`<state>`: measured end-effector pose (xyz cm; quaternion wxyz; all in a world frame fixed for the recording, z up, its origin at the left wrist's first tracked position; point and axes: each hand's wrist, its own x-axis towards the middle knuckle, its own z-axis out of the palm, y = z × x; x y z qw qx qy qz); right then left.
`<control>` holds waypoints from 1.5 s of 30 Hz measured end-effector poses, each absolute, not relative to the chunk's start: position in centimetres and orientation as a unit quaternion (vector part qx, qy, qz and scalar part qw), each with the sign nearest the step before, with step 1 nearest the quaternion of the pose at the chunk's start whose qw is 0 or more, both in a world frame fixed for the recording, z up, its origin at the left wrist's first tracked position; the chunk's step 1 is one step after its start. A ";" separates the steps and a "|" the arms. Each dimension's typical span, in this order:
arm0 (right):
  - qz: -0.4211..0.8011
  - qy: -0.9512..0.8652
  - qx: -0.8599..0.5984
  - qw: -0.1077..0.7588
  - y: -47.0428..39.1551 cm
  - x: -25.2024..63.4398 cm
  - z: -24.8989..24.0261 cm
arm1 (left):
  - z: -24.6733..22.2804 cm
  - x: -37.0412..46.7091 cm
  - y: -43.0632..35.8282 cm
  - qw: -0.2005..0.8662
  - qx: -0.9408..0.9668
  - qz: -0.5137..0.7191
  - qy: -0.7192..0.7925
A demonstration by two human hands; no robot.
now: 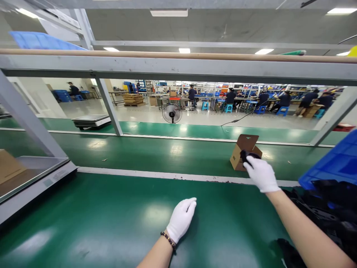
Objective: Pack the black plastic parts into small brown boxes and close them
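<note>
My right hand [261, 174], in a white glove, pinches a black part [244, 155] at the opening of a small brown cardboard box [236, 158]. The box stands with its flap up on the green surface beyond the white strip. My left hand [182, 219], also gloved in white, is over the near green work surface [117, 216]. Its fingers are pressed together, with nothing visible in them. A beaded bracelet circles the left wrist.
At the right, black parts [334, 208] lie heaped by a blue crate [334, 160]. A scale-like platform [50, 178] carries cardboard [9, 165] at the left. Grey frame posts and a crossbar [178, 67] span the bench. People sit working in the background.
</note>
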<state>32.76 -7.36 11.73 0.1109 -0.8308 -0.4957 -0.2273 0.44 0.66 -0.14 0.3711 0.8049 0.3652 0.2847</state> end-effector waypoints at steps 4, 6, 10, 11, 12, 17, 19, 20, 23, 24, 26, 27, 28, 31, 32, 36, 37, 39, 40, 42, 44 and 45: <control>-0.189 -0.437 -0.876 0.078 -2.7 37.7 13.2 | -0.3 0.6 0.7 0.336 0.828 0.277 0.353; -0.153 -0.437 -0.884 0.060 -0.7 38.7 12.8 | -0.3 0.7 0.6 0.320 0.836 0.281 0.345; -0.062 -0.450 -0.891 0.026 2.6 39.3 11.4 | -0.5 0.7 0.5 0.295 0.845 0.293 0.338; -0.034 -0.456 -0.889 0.016 3.3 39.4 11.1 | -0.5 0.7 0.4 0.291 0.846 0.294 0.336; -0.007 -0.463 -0.886 0.006 3.9 39.5 10.8 | -0.5 0.7 0.4 0.288 0.848 0.294 0.334; 0.075 -0.466 -0.881 -0.040 6.0 39.5 10.5 | -0.3 0.7 0.1 0.287 0.855 0.281 0.329; 0.072 -0.459 -0.885 -0.040 6.2 38.9 10.5 | -0.2 0.8 0.1 0.289 0.856 0.275 0.329; 0.067 -0.459 -0.885 -0.035 6.2 38.5 10.6 | -0.2 0.8 0.0 0.289 0.857 0.272 0.329; 0.042 -0.470 -0.882 -0.013 5.8 37.5 11.0 | -0.1 0.8 0.1 0.289 0.860 0.263 0.327; 0.029 -0.471 -0.882 -0.006 5.6 37.3 11.2 | -0.1 0.8 0.1 0.290 0.861 0.261 0.327; 0.005 -0.464 -0.886 0.003 5.2 37.2 11.7 | -0.1 0.8 0.2 0.291 0.863 0.256 0.325; 0.002 -0.461 -0.887 0.001 5.0 37.1 11.8 | -0.1 0.8 0.2 0.292 0.863 0.255 0.324; 0.005 -0.460 -0.888 -0.005 4.9 37.1 11.9 | -0.1 0.8 0.3 0.292 0.864 0.253 0.322; 0.030 -0.472 -0.881 -0.027 4.8 36.5 11.6 | -0.1 0.9 0.4 0.294 0.869 0.243 0.316; 0.033 -0.478 -0.877 -0.031 5.0 36.2 11.4 | 0.0 1.0 0.5 0.293 0.871 0.239 0.314; 0.037 -0.497 -0.866 -0.037 5.6 34.5 11.5 | 0.2 1.0 0.6 0.291 0.871 0.242 0.312; 0.037 -0.505 -0.861 -0.036 5.7 33.9 11.8 | 0.3 1.0 0.6 0.293 0.867 0.251 0.316; 0.031 -0.529 -0.848 -0.031 5.3 32.3 12.5 | 0.5 1.0 0.5 0.301 0.851 0.281 0.327; 0.025 -0.544 -0.838 -0.028 4.7 31.2 12.9 | 0.5 0.9 0.4 0.307 0.839 0.301 0.334; 0.018 -0.585 -0.811 -0.025 2.9 28.2 13.3 | 0.7 0.8 0.3 0.323 0.812 0.341 0.346; 0.023 -0.636 -0.770 -0.030 0.0 24.3 13.2 | 0.8 0.6 0.1 0.344 0.789 0.365 0.354; 0.028 -0.663 -0.747 -0.033 -1.7 22.3 12.9 | 0.8 0.4 -0.1 0.356 0.782 0.368 0.356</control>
